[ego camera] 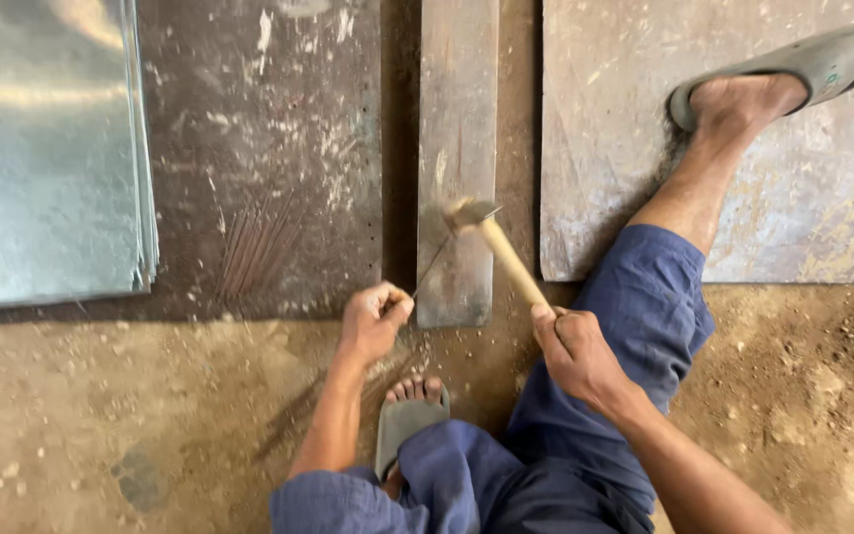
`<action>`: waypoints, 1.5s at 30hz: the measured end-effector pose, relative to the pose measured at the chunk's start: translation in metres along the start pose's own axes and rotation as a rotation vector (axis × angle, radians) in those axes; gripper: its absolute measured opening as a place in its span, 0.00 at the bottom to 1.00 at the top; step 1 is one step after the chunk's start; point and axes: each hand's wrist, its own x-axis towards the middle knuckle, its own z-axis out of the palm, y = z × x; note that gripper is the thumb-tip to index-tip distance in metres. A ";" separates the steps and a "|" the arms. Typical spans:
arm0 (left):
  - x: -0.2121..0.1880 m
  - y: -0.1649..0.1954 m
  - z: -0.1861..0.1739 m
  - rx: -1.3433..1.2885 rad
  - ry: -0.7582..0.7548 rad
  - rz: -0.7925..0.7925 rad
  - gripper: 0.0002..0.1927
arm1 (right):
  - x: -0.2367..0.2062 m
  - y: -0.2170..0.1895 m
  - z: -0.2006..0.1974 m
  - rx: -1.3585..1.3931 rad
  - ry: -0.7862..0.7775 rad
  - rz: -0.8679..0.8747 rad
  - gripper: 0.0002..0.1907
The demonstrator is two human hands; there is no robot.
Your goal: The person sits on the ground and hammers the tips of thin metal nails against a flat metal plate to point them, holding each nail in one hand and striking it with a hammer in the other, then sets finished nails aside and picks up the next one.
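My right hand [575, 348] grips the wooden handle of a hammer [491, 242], whose metal head hovers over a long flat steel bar [457, 119] lying on the floor. My left hand [376, 318] pinches the near end of a thin metal rod [447, 247] that slants up across the bar, its far end under the hammer head. I sit on the ground in blue trousers, one sandalled foot [409, 405] tucked near my left wrist, the other leg stretched to the right.
A stack of shiny metal sheets [46, 148] lies at the upper left. A bundle of thin rods [259, 247] rests on a dark metal plate [269, 79]. A pale worn plate [793, 198] lies under my outstretched foot [783, 84]. Dusty earth floor in front.
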 end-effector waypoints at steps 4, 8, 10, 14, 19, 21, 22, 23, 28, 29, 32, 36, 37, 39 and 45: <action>-0.001 0.003 0.000 -0.069 -0.008 -0.029 0.04 | 0.003 -0.004 0.000 -0.093 0.086 -0.320 0.27; -0.001 0.006 -0.003 0.103 -0.020 -0.102 0.04 | 0.002 -0.001 0.004 -0.143 0.012 -0.054 0.27; 0.000 0.005 -0.002 0.039 -0.022 -0.059 0.04 | -0.001 0.005 0.005 -0.037 0.065 -0.076 0.26; -0.001 0.000 -0.001 -0.054 -0.002 -0.055 0.05 | 0.004 0.026 0.004 -0.138 0.041 -0.203 0.25; -0.007 -0.013 -0.058 0.105 0.481 0.166 0.09 | 0.016 0.055 0.006 -0.243 0.067 -0.220 0.23; -0.002 -0.019 -0.103 0.361 0.708 0.145 0.11 | 0.015 0.061 0.016 -0.236 0.086 -0.163 0.24; -0.001 -0.023 -0.125 0.517 0.789 0.031 0.13 | 0.012 0.063 0.022 -0.236 0.108 -0.134 0.26; -0.002 -0.027 -0.144 0.608 0.842 0.136 0.11 | 0.008 0.065 0.027 -0.239 0.124 -0.094 0.28; -0.015 -0.044 -0.181 0.842 0.872 0.199 0.13 | -0.005 0.067 0.046 -0.155 0.123 -0.066 0.24; -0.020 -0.050 -0.176 0.858 0.891 0.231 0.16 | -0.006 0.067 0.047 -0.141 0.134 -0.090 0.25; -0.048 -0.066 -0.146 0.743 0.691 0.041 0.13 | -0.007 0.064 0.049 -0.112 0.138 -0.095 0.26; -0.110 -0.085 -0.087 0.688 0.500 -0.150 0.16 | -0.006 0.059 0.047 -0.102 0.146 -0.053 0.26; -0.125 -0.091 -0.078 0.716 0.547 -0.115 0.15 | -0.007 0.059 0.046 -0.099 0.139 -0.050 0.26; -0.155 -0.102 -0.066 0.774 0.634 -0.056 0.15 | -0.007 0.058 0.046 -0.096 0.128 -0.049 0.26; -0.173 -0.130 -0.069 0.778 0.645 -0.083 0.06 | -0.006 0.061 0.047 -0.078 0.120 -0.077 0.27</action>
